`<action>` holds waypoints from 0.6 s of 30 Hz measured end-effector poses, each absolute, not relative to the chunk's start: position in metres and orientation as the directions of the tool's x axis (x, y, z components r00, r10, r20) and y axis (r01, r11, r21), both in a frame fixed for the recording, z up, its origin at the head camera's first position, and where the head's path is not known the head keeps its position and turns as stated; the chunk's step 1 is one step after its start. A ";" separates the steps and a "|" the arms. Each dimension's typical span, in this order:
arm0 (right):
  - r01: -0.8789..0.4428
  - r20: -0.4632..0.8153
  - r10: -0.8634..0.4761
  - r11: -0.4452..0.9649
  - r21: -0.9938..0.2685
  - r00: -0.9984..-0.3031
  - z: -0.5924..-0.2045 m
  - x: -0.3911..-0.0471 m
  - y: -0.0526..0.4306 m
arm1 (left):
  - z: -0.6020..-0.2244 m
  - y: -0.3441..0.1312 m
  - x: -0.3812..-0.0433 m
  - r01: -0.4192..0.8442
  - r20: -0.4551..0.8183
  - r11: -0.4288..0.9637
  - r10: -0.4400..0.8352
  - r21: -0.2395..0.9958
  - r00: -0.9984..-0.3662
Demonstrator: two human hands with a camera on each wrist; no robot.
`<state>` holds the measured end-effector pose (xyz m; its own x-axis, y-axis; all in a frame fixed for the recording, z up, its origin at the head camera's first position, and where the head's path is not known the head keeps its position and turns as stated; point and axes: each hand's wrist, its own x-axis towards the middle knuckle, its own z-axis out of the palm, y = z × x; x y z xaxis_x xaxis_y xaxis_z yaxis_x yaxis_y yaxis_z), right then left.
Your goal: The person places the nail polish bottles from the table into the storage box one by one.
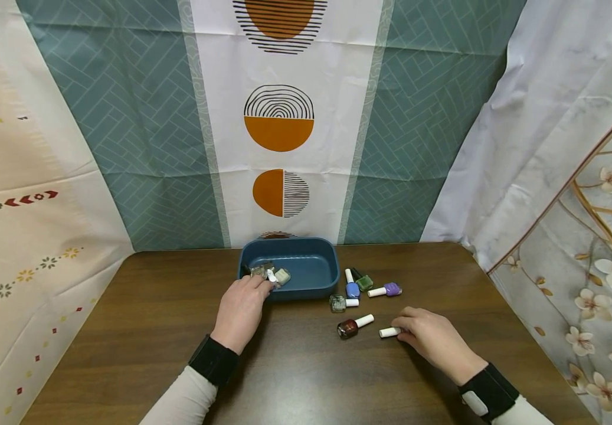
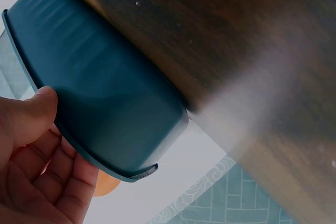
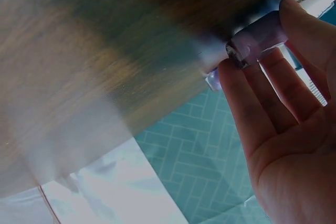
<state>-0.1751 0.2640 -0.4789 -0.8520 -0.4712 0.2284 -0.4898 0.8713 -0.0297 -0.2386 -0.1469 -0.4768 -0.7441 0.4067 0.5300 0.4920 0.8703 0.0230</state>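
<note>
My left hand [image 1: 242,307] reaches over the near left rim of a blue plastic basket [image 1: 310,293]. Its fingertips are beside small nail polish bottles inside, one with a pale body [image 1: 282,276]. In the left wrist view the thumb [image 2: 44,106] is at the rim, while the fingertips are hidden behind the basket wall, so I cannot tell what they hold. On the table to the right, my right hand [image 1: 433,336] pinches a mauve nail polish bottle [image 3: 260,35] between thumb and fingers. Its white cap [image 1: 389,332] points left, towards a dark red nail polish bottle [image 1: 347,329].
Right of the basket lie more nail polish bottles: blue [image 1: 353,290], green with a black cap [image 1: 364,283], purple [image 1: 393,289] and glittery grey [image 1: 337,303]. The brown wooden table [image 1: 295,378] ends at a patterned curtain [image 1: 151,147] behind the basket.
</note>
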 end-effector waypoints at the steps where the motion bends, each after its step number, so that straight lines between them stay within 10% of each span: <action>1: -0.491 0.234 -0.472 0.871 -0.028 -0.850 -0.479 -0.174 0.264 | -0.477 -0.147 -0.239 0.493 0.532 0.870 0.407 0.024 -0.743; 18: -0.528 0.335 -0.494 0.849 -0.011 -0.802 -0.455 -0.173 0.251 | -0.476 -0.149 -0.239 0.498 0.528 0.867 0.421 0.003 -0.737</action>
<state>-0.1733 0.2510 -0.4552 -0.8022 -0.4942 0.3350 -0.5277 0.8493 -0.0108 -0.2391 -0.1488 -0.4758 -0.7373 0.4212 0.5282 0.4978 0.8673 0.0034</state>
